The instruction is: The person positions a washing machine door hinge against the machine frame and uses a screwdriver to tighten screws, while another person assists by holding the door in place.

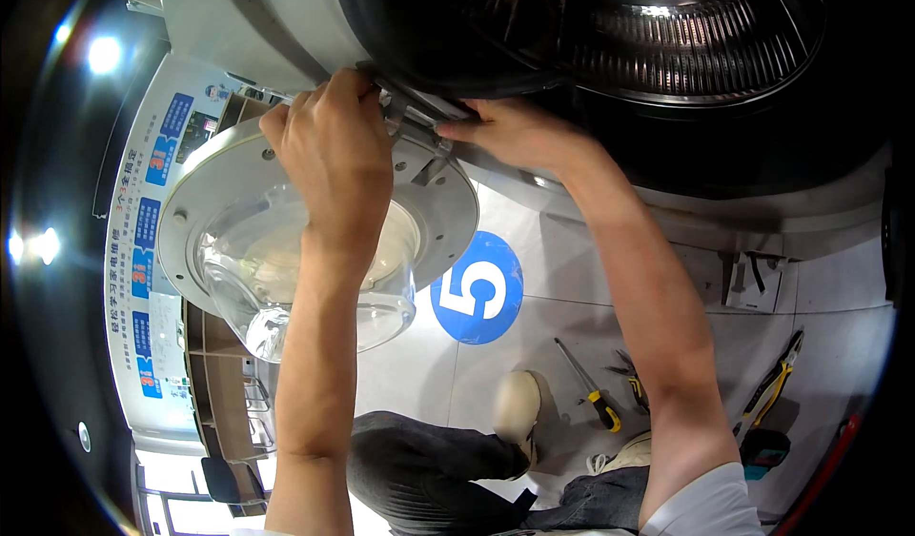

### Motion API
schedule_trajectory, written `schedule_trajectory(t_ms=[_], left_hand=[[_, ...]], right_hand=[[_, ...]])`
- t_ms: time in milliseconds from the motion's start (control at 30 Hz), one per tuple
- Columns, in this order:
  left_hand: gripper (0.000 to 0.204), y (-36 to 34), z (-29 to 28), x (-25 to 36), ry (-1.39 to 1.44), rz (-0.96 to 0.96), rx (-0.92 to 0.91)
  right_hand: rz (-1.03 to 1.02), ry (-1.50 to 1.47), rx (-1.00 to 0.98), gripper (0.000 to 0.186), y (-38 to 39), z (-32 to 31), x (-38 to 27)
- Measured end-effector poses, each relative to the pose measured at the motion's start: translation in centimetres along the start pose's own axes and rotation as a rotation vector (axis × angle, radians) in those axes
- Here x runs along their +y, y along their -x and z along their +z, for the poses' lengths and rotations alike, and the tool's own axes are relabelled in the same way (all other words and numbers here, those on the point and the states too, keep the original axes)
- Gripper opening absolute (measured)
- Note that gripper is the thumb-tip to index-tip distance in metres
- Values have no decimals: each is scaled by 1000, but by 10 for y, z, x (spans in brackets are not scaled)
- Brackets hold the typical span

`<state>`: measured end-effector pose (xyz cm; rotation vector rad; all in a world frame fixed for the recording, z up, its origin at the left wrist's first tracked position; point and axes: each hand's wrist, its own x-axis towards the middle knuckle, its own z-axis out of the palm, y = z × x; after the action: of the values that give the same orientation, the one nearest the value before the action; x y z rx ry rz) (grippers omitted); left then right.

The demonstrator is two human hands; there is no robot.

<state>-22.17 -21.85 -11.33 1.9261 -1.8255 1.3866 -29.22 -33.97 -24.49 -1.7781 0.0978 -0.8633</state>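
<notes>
A washing machine door (438, 222), with a white ring and clear glass bowl (376, 317), hangs open from the machine's white front (238, 21). My left hand (334, 150) has its fingers curled at the door's top edge, gripping near the metal hinge (419, 112). Just right of it, my right hand (510, 131) is closed at that hinge, thumb toward the left and some fingertips hidden; what exactly it holds is unclear. Above both hands are the dark rubber gasket (429, 69) and ribbed steel drum (667, 45).
Below lie a screwdriver (600, 403), pliers (772, 384), a teal tool (762, 455) and a blue floor marker (453, 317) beside my feet and legs. A small white part (753, 283) sits right. Wooden furniture (210, 374) and a printed wall board (143, 231) are left.
</notes>
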Motion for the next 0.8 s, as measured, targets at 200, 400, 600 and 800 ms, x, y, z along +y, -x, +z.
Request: schedule_trajectory(t_ms=[200,400,600,800], left_hand=[[4,-1,-3,-2,18,-7,-45],[10,-3,-8,-1,22,-41,-133],[4,0,-2,-7,41,30,-46],[3,2,-1,-3,11,49,-41]], right_hand=[[41,14,8,52,2,-1,-6],[28,9,31,51,8,-3,-10],[-2,-59,44,50,-1,5,5],[1,-61,48,48,4,3,-1]])
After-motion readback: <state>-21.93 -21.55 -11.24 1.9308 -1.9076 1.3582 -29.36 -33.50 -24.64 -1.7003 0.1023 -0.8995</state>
